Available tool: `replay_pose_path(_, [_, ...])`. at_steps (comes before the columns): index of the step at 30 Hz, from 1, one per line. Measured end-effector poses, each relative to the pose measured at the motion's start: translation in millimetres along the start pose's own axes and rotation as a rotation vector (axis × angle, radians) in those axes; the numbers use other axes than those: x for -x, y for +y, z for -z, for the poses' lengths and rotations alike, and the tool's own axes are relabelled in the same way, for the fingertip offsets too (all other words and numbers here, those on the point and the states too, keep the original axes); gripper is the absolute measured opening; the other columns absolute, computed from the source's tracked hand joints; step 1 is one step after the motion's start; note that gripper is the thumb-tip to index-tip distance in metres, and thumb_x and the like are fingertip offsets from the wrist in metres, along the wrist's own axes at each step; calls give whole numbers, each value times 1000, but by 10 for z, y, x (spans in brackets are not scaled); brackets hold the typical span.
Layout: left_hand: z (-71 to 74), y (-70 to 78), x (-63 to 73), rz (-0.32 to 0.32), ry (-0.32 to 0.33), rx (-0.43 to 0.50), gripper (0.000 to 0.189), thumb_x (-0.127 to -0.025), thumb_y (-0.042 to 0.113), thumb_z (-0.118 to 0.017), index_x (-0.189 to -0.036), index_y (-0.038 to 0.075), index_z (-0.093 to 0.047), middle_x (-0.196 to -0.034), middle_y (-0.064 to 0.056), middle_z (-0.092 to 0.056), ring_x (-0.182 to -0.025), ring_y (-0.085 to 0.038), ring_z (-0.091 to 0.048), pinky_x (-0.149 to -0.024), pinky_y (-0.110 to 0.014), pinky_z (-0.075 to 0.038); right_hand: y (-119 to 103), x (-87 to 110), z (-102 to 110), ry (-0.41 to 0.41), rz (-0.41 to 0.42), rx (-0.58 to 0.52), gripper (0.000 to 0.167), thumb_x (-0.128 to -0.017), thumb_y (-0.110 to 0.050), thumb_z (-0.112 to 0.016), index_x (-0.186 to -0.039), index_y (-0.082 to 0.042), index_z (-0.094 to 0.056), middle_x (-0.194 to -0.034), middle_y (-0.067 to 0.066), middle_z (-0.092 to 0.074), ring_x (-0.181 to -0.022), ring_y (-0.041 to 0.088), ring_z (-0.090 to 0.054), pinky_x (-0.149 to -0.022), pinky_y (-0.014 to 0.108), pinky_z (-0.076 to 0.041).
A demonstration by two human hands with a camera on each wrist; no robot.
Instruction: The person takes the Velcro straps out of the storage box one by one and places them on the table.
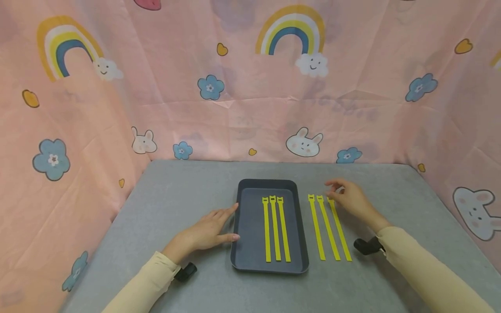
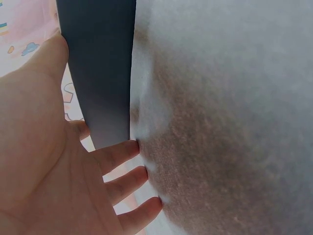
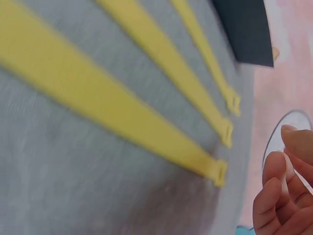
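Observation:
My left hand [image 1: 206,230] rests with spread fingers against the left rim of a dark grey tray [image 1: 246,226]. In the left wrist view, the fingers [image 2: 120,154] lie along the tray's dark side wall [image 2: 105,68]. Inside the tray, three yellow slotted-head cable ties [image 1: 275,230] lie side by side. Right of it, three more yellow cable ties [image 1: 328,228] are on the table. By the head of the rightmost cable tie [image 3: 107,103] hovers my right hand [image 1: 350,199], its fingers loosely bent. The right wrist view shows nothing held between those fingers [image 3: 274,196].
The grey table [image 1: 188,187] extends around the tray. A pink curtain [image 1: 242,117] with rainbows, bunnies and flowers closes the back and sides. Black wrist cameras [image 1: 185,272] sit on both wrists, below the cream sleeves' cuffs.

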State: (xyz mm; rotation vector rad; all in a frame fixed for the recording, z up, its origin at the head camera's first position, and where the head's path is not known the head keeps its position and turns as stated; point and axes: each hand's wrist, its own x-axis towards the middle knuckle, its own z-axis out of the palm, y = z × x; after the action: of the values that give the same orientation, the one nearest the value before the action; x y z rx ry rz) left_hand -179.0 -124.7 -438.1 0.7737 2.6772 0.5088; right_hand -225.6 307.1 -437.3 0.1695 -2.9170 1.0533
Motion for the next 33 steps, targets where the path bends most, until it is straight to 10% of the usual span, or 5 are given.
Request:
replay_pose_path(17, [-19,-21,-1,-12,3,-3,88,-93,60,-55,-161,24,-11,-160,-13,-35,-147,-38,-33,-119,-57,-29,-532,-15,-209,-25,102,-75,36,-94,-16,-68,-127,-4,-62,-97,14,-64,-63,33,-60,-51,27,-48])
replay_pose_path(33, [-28,-28,-10,8,6,10,89,-92,62,-55,-161,26,-10,-160,-12,-34,-148,-37,-32,-119,-57,-29,-1079,-162,-526,-81,138,-140,36,-94,-16,-69,-127,-6,-63,-93,9,-66,-60,23,-58,-55,30,-49])
